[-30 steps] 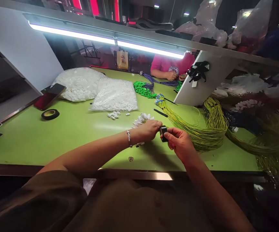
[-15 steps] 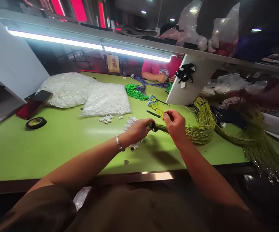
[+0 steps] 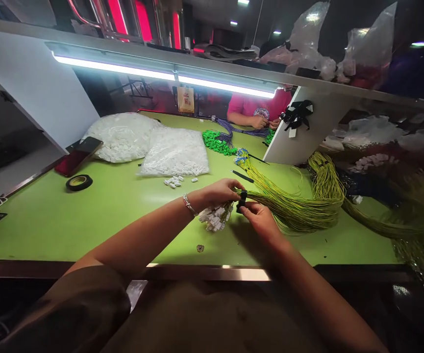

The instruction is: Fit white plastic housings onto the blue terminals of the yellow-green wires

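Note:
A long bundle of yellow-green wires [image 3: 296, 208] curves across the bench, with white connectors [image 3: 215, 217] clustered at its near left end. My left hand [image 3: 223, 192] is closed around the bundle just behind those connectors. A short black band [image 3: 241, 202] wraps the wires beside my left fingertips, one end hanging down. My right hand [image 3: 262, 219] pinches that hanging end between thumb and fingers, below the bundle. Beyond the hands lies a loose black strip [image 3: 242, 176], next to a wire end with blue and white tips [image 3: 241, 157].
Bags of white connectors [image 3: 175, 154] stand at the back left, with loose connectors [image 3: 174, 182] in front. A black tape roll [image 3: 79, 183] and a phone [image 3: 78, 156] lie left. A white divider [image 3: 288, 139] rises at right. Across the bench, a person in pink [image 3: 250, 110] handles purple wires.
My right hand has dropped from above the bundle to below it and now pinches the black band's end. My left hand keeps its hold. The view has shifted left.

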Tool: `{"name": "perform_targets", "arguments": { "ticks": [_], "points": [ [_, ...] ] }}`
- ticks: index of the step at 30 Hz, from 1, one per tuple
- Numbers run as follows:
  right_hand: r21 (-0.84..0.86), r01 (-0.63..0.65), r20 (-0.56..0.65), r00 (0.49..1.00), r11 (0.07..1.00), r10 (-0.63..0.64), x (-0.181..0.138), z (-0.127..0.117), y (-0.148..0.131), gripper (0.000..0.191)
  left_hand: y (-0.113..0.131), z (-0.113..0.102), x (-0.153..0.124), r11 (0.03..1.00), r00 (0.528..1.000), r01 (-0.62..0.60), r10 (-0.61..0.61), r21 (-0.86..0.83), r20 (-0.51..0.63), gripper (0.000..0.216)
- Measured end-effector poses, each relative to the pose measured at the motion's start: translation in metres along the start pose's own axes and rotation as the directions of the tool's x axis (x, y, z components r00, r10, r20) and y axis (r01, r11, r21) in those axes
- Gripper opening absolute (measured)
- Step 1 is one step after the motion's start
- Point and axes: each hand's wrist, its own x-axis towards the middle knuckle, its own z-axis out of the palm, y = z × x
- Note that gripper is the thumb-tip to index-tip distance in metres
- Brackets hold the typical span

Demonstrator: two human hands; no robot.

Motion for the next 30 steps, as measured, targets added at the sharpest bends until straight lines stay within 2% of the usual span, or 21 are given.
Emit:
{"name": "perform_targets", "arguments": {
  "ticks": [3, 6, 8, 12, 14, 15, 16, 18, 20, 21, 23, 24, 25, 27, 29, 30],
  "points": [
    [-0.156, 0.112, 0.015, 0.994, 0.981, -0.111, -0.015, 0.0, -0.019, 0.026, -0.003, -0.006, -0.004, 0.999, 0.998, -0.046, 0.045, 0.026, 0.052, 0.043],
    [-0.221, 0.266, 0.141, 0.961, 0.938, -0.24, -0.022, -0.003, -0.048, 0.028, -0.009, -0.006, -0.008, 0.939, 0.965, -0.233, 0.256, 0.252, -0.062, 0.029],
    [-0.135, 0.308, 0.196, 0.94, 0.942, -0.28, -0.015, -0.009, -0.068, 0.029, -0.014, -0.003, -0.01, 0.848, 0.911, -0.298, 0.39, 0.439, -0.135, 0.021],
    [0.116, 0.09, 0.144, 0.984, 0.989, -0.106, 0.028, -0.024, -0.085, 0.03, -0.027, 0.006, -0.012, 0.754, 0.805, -0.303, 0.529, 0.583, -0.267, 0.023],
    [0.172, -0.026, 0.204, 0.979, 0.985, -0.01, 0.055, -0.028, -0.078, 0.032, -0.033, 0.01, -0.013, 0.728, 0.767, -0.299, 0.568, 0.617, -0.299, 0.021],
    [0.147, -0.071, 0.242, 0.97, 0.987, 0.033, 0.066, -0.028, -0.071, 0.032, -0.036, 0.011, -0.014, 0.709, 0.755, -0.29, 0.582, 0.642, -0.301, 0.018],
    [0.099, -0.091, 0.227, 0.972, 0.991, 0.067, 0.076, -0.028, -0.065, 0.031, -0.039, 0.012, -0.014, 0.686, 0.749, -0.281, 0.594, 0.671, -0.294, 0.015],
    [-0.108, -0.095, 0.141, 0.984, 0.99, 0.11, 0.085, -0.025, -0.052, 0.03, -0.041, 0.014, -0.016, 0.642, 0.74, -0.285, 0.619, 0.712, -0.262, 0.016],
    [-0.329, -0.026, -0.065, 0.998, 0.944, 0.005, 0.079, -0.024, -0.045, 0.031, -0.039, 0.013, -0.016, 0.616, 0.747, -0.32, 0.631, 0.72, -0.208, 0.023],
    [-0.413, 0.025, -0.173, 0.979, 0.911, -0.106, 0.071, -0.024, -0.043, 0.032, -0.037, 0.012, -0.015, 0.62, 0.76, -0.334, 0.622, 0.71, -0.186, 0.025],
    [-0.499, 0.13, -0.325, 0.889, 0.857, -0.324, 0.045, -0.023, -0.042, 0.034, -0.032, 0.009, -0.012, 0.674, 0.805, -0.319, 0.564, 0.666, -0.185, 0.026],
    [-0.517, 0.172, -0.318, 0.871, 0.839, -0.374, 0.03, -0.022, -0.041, 0.035, -0.029, 0.006, -0.01, 0.719, 0.835, -0.291, 0.513, 0.631, -0.2, 0.025],
    [-0.52, 0.184, -0.272, 0.89, 0.834, -0.365, 0.017, -0.02, -0.039, 0.037, -0.026, 0.004, -0.008, 0.769, 0.865, -0.255, 0.453, 0.586, -0.218, 0.026],
    [-0.502, 0.139, -0.088, 0.974, 0.854, -0.21, -0.003, -0.013, -0.031, 0.037, -0.019, 0.001, -0.005, 0.858, 0.918, -0.191, 0.328, 0.477, -0.222, 0.026],
    [-0.424, 0.009, -0.025, 0.999, 0.906, -0.021, -0.007, -0.003, -0.019, 0.034, -0.012, 0.001, -0.004, 0.92, 0.957, -0.147, 0.225, 0.363, -0.183, 0.026],
    [-0.341, -0.018, -0.008, 1.0, 0.94, 0.016, -0.005, 0.001, -0.013, 0.036, -0.009, 0.001, -0.005, 0.945, 0.969, -0.127, 0.183, 0.301, -0.164, 0.025]
  ]
}}
